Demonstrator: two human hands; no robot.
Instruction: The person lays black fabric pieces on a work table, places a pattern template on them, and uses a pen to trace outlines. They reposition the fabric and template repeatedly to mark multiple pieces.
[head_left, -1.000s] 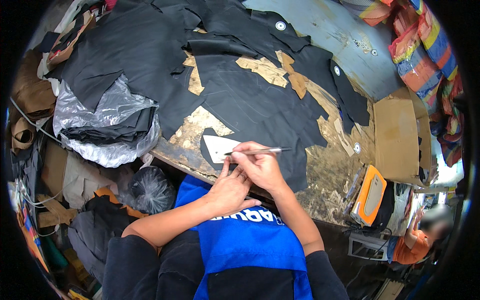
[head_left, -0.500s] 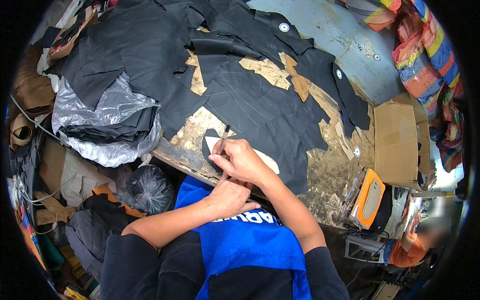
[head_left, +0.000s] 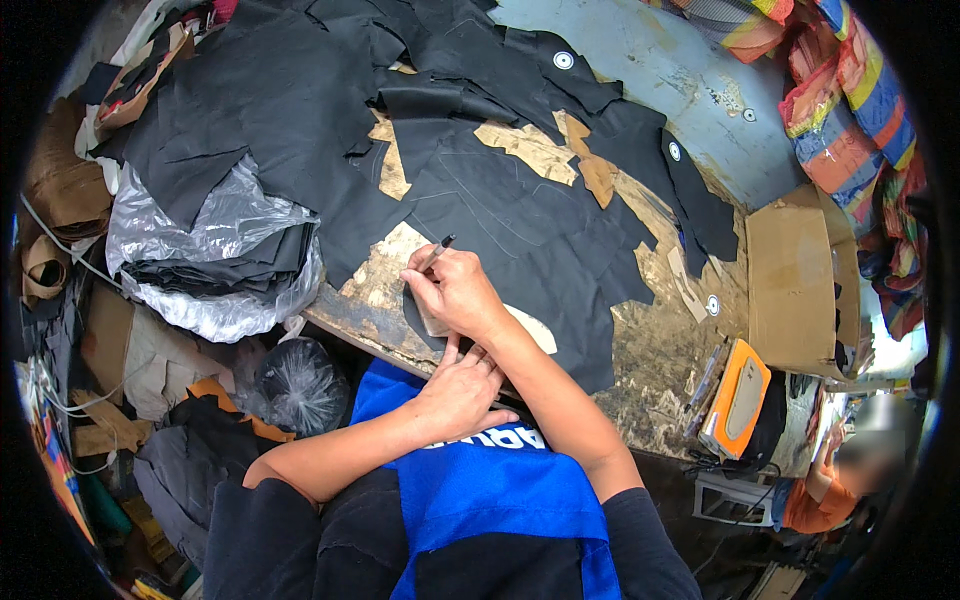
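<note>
Pen (head_left: 437, 250) is gripped in right hand (head_left: 455, 290) over pale template (head_left: 535, 330) on black fabric (head_left: 520, 220) at near desk (head_left: 650, 350) edge. Left hand (head_left: 462, 385), fingers flat, is pressed below. Template should be pinned firmly, pen kept tight against its edge.

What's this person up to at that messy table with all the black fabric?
A person sits at a worn worktable strewn with black fabric pieces. The right hand holds a pen over a pale template near the fabric's edge, while the left hand rests just below it at the table's edge.
</note>
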